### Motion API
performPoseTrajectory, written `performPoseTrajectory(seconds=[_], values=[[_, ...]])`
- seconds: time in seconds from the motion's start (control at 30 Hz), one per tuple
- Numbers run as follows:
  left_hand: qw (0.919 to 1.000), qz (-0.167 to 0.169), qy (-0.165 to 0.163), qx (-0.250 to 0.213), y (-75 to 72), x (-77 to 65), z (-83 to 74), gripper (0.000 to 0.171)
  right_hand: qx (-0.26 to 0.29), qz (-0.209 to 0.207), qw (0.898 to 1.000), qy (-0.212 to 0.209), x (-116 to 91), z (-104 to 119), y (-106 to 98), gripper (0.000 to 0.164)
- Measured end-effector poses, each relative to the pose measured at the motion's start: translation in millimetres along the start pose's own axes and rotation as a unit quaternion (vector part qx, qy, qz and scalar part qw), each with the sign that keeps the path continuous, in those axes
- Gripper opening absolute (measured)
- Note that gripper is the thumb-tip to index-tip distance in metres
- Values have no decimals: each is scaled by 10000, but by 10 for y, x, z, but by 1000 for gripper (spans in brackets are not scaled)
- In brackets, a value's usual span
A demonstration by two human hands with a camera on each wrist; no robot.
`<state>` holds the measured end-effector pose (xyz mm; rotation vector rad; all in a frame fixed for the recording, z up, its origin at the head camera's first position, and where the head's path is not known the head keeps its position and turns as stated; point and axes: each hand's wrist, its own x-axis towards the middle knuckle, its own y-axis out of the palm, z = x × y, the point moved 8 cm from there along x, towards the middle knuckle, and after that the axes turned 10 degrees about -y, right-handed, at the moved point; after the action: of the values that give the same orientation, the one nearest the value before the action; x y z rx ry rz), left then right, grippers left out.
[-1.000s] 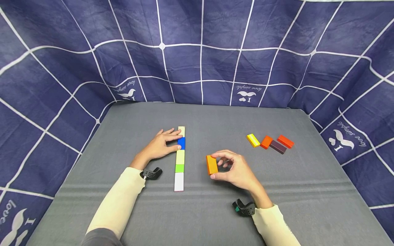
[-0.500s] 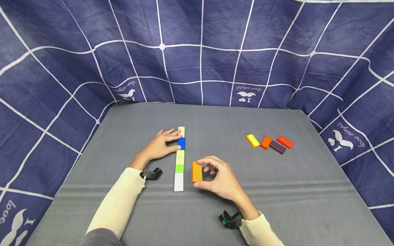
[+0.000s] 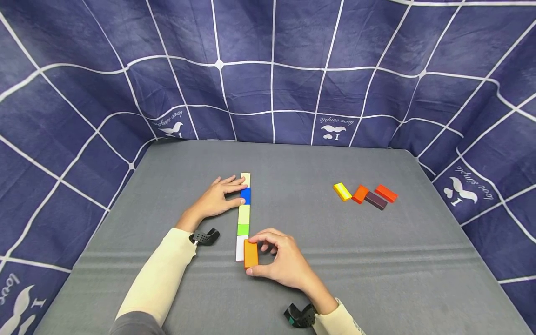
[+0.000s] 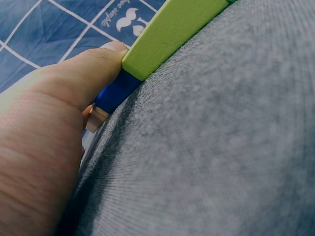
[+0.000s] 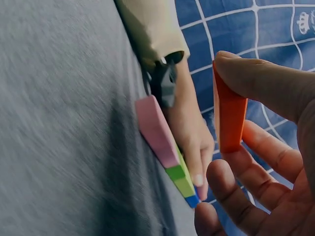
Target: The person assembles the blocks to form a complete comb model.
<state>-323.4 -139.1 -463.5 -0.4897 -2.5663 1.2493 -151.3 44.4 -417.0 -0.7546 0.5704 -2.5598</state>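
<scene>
A straight row of flat blocks lies on the grey cloth: a cream block (image 3: 245, 177) at the far end, then a blue block (image 3: 247, 196), a pale yellow block (image 3: 244, 214), a short green block (image 3: 243, 230) and a white-topped block (image 3: 239, 248) with pink sides nearest me. My left hand (image 3: 212, 199) rests along the row's left side, fingers extended, thumb and index fingertips at the blue block. My right hand (image 3: 286, 264) pinches an orange block (image 3: 250, 254) between thumb and fingertips. In the right wrist view, this orange block (image 5: 230, 113) is held above the cloth.
To the right lie a yellow block (image 3: 343, 191), a short orange-red block (image 3: 360, 194), a dark brown block (image 3: 376, 201) and a red block (image 3: 385, 193), close together. A navy curtain (image 3: 247, 88) with white grid lines surrounds the grey table (image 3: 377, 260).
My right hand has carried the orange block left and nearer to me, so it now overlaps the white-topped block in the head view. The left hand stays where it was.
</scene>
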Motion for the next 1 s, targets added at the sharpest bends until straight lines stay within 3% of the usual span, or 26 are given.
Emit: performPoseTrajectory(seconds=[0.4,1.0], values=[[10000,-48,51,8,-8,-10,-5,54,-86,281,9991,298,-99,-21,234,53],[10000,-49,68,-11,-3,-18,-32,54,-733,580,9956,-6,-143,27,340,54]])
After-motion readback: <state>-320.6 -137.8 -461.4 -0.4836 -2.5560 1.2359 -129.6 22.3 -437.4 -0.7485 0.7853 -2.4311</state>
